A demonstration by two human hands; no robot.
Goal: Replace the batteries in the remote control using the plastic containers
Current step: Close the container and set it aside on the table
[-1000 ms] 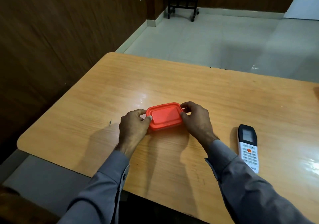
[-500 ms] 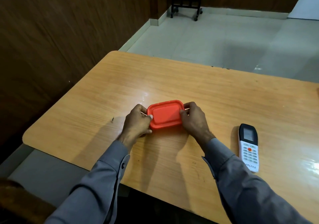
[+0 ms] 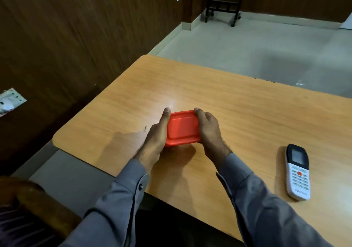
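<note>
Both hands have shifted from pinching the corners to clasping the red container (image 3: 182, 127) along its short sides: the left hand (image 3: 158, 132) lies flat against one side, the right hand (image 3: 208, 128) curls over the other. It sits on the wooden table (image 3: 238, 104); the remote control (image 3: 298, 171) lies well right of it, untouched.

Looks like an office/meeting rm: dark wood-panelled wall (image 3: 76, 37), long light-wood laminate table (image 3: 238, 104), grey tiled floor (image 3: 247, 47), black wheeled stand (image 3: 222, 9).
</note>
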